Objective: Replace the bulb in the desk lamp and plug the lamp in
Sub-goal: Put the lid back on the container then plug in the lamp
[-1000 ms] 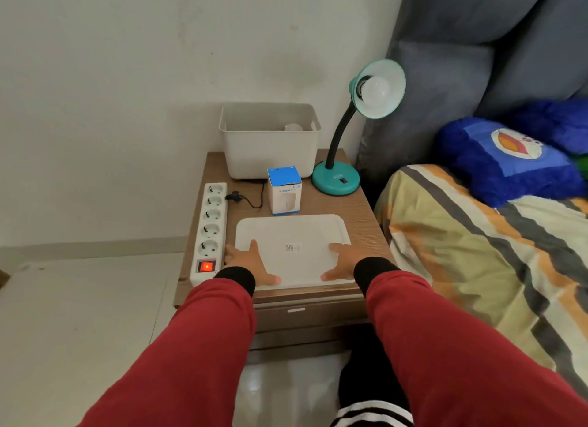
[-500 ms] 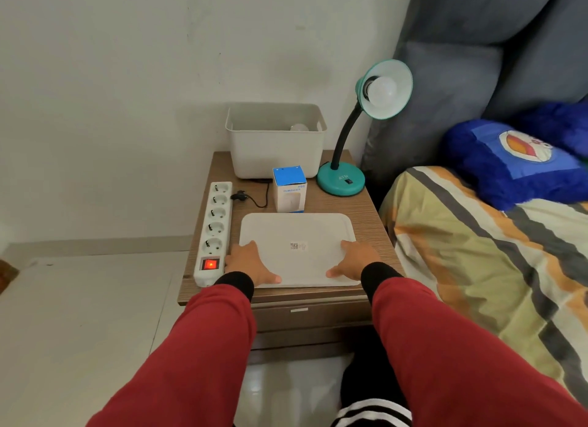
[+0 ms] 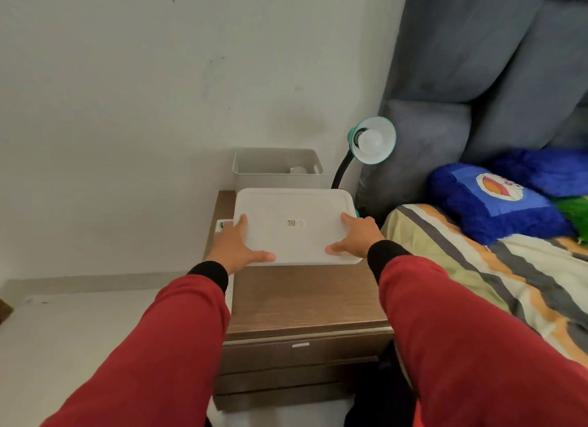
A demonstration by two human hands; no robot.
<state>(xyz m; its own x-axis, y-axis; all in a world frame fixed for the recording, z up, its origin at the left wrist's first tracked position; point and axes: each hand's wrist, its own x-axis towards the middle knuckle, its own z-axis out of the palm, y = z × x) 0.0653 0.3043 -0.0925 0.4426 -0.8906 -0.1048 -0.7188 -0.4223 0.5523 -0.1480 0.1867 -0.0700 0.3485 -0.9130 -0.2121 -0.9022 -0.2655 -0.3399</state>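
Lid (image 3: 294,224) gripped at its two side edges, left hand (image 3: 237,247) and right hand (image 3: 356,237) closed on it, thumbs on top; held level above the counter (image 3: 305,299), probably for carrying to the open bin (image 3: 276,169) just beyond. Lamp (image 3: 370,143) beyond the right hand: teal shade, black gooseneck, white bulb (image 3: 372,139) seated, base mostly hidden by the lid. Plug unseen.

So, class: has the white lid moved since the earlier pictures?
Yes. The white lid, held by the left hand and right hand, has been lifted off the nightstand and carried toward the bin, now hiding the blue box.
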